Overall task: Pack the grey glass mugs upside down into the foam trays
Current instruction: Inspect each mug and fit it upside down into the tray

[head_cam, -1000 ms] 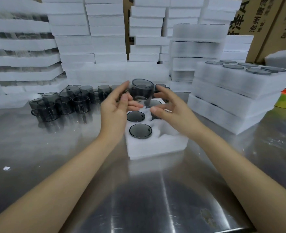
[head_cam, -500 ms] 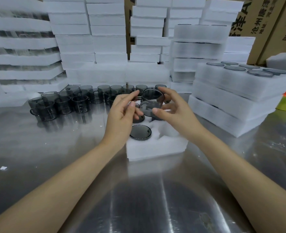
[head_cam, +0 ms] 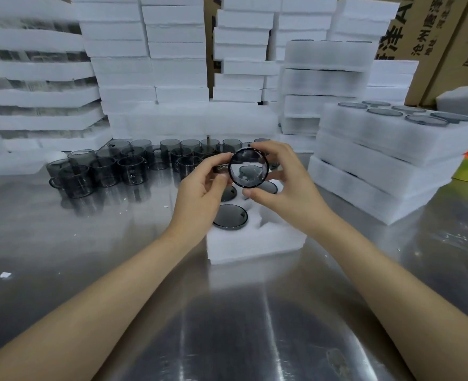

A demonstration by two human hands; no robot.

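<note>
Left hand (head_cam: 200,193) and right hand (head_cam: 285,185) hold one mug (head_cam: 248,167).

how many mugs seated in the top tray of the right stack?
6, all base-up in the top foam tray of the right stack: near-left mug, near-middle mug, near-right mug, far-left mug, far-middle mug, far-right mug. More may sit hidden lower in that stack.
</note>
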